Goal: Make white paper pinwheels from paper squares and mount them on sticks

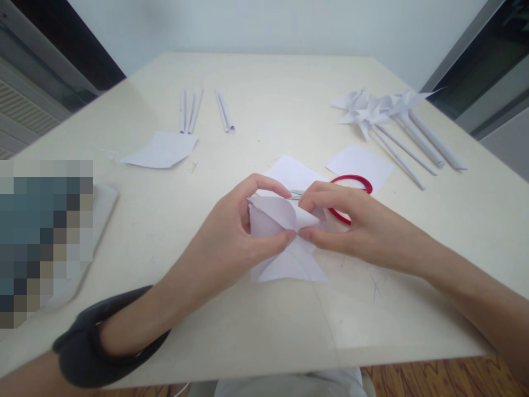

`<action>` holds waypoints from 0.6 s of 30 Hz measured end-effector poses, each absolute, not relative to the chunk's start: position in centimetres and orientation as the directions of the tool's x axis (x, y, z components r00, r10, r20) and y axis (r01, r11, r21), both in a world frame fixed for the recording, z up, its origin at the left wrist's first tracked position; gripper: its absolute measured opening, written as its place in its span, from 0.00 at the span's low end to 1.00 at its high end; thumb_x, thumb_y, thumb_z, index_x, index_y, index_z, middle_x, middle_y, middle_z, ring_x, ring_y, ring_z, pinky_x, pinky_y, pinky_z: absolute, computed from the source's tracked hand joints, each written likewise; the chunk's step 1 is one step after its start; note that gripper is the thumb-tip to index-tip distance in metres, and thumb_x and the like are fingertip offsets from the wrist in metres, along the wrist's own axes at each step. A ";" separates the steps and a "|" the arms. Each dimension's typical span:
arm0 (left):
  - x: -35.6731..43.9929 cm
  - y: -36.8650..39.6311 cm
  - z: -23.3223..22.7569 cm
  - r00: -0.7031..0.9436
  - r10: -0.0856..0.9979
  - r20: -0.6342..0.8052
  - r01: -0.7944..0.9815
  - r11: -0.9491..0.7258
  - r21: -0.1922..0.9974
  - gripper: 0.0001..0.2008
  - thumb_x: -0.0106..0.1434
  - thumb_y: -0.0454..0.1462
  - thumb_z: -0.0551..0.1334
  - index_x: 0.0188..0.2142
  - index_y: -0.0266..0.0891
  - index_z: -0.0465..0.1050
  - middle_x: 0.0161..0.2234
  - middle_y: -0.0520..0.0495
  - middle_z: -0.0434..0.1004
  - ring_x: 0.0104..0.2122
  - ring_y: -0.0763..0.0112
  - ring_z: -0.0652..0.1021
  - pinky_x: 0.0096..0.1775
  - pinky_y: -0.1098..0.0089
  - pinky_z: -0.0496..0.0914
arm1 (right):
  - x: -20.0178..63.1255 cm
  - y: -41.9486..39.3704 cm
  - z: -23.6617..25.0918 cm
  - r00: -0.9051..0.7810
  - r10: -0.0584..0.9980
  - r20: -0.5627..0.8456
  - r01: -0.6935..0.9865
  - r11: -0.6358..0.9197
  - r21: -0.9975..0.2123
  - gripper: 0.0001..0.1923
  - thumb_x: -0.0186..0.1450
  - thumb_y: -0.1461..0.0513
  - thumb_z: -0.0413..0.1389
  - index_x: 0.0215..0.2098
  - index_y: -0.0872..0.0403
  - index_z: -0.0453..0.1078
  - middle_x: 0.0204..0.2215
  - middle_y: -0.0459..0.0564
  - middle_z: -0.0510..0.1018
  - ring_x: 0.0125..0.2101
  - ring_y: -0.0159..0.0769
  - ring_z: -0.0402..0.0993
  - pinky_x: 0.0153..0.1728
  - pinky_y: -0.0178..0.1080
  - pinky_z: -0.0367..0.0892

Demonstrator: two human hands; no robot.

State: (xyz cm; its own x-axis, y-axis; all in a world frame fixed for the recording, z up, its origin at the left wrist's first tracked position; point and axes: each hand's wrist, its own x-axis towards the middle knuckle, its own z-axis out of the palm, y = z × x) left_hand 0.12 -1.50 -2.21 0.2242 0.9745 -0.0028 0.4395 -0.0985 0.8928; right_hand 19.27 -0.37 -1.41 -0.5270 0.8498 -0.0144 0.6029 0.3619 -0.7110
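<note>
Your left hand (pixel 231 231) and right hand (pixel 351 223) meet over the near middle of the table (pixel 264 325), and the folded white paper (pixel 281 231) sits right between them. Your left thumb and forefinger close on its left side, your right thumb and forefinger pinch the folded flaps at its centre, so both hands grip the same piece and neither is nearer. It lies straight ahead of your fingertips, its lower point fanning toward you and resting on the table, with no clear long axis (it looks like a square cut and folded inward, pinwheel-like). The sheet is thin, plain white, its flaps curling up. Just behind your right hand lies a pair of red-handled scissors (pixel 355 182) on paper squares (pixel 359 162). Farther off, rolled paper sticks (pixel 190 110) lie left and finished pinwheels (pixel 372 110) right
</note>
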 end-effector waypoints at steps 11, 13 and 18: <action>-0.6 -0.9 -3.2 0.047 0.989 0.138 0.113 -0.142 0.983 0.15 0.54 0.32 0.67 0.41 0.45 0.69 0.38 0.50 0.76 0.37 0.68 0.78 0.35 0.74 0.75 | 19.6 0.0 -1.5 -0.382 0.920 0.083 0.582 0.309 -0.752 0.02 0.59 0.65 0.55 0.29 0.52 0.68 0.33 0.44 0.74 0.34 0.34 0.67 0.32 0.38 0.60; -0.5 -0.9 -3.1 -0.006 0.978 0.207 0.147 -0.204 0.968 0.12 0.55 0.31 0.66 0.38 0.44 0.70 0.35 0.51 0.75 0.37 0.68 0.78 0.38 0.72 0.75 | 19.6 0.0 -1.5 -0.357 0.931 0.074 0.583 0.284 -0.761 0.03 0.59 0.65 0.54 0.28 0.52 0.68 0.33 0.44 0.74 0.33 0.35 0.67 0.32 0.38 0.60; 0.0 -2.2 -2.2 -0.001 0.892 0.453 0.304 -0.431 0.850 0.10 0.56 0.27 0.64 0.32 0.45 0.72 0.32 0.54 0.71 0.36 0.72 0.73 0.41 0.70 0.72 | 19.6 -0.2 -1.4 -0.344 0.939 0.006 0.521 0.196 -0.831 0.05 0.60 0.64 0.54 0.26 0.52 0.66 0.30 0.44 0.74 0.30 0.33 0.68 0.30 0.37 0.61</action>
